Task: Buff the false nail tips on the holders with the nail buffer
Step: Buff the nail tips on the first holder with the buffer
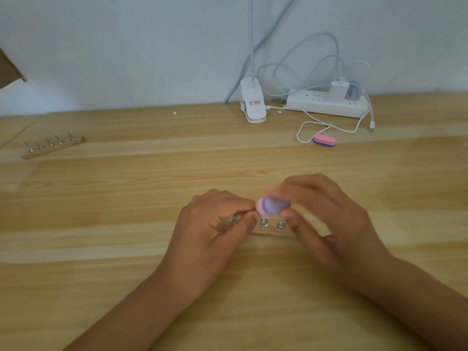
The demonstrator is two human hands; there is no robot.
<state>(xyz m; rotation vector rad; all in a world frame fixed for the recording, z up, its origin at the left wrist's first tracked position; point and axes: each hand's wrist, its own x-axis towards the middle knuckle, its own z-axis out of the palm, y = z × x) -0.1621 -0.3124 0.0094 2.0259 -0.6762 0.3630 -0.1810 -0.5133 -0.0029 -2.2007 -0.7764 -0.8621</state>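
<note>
A small wooden holder block (272, 231) with metal pegs lies on the table, partly hidden under both hands. My right hand (326, 219) grips a pink and purple nail buffer (272, 205), blurred, just above the pegs. My left hand (215, 229) has its fingers curled round the left part of the block, thumb and forefinger pinched at a peg beside the buffer's tip. The nail tip there is too small and blurred to make out. Two metal pegs (264, 222) show between my hands.
A second wooden holder (53, 147) with several pegs sits at the far left. Another pink and purple buffer (325, 140) lies at the back right near white cables. A clip lamp base (253, 103) and a white power strip (326, 103) stand against the wall.
</note>
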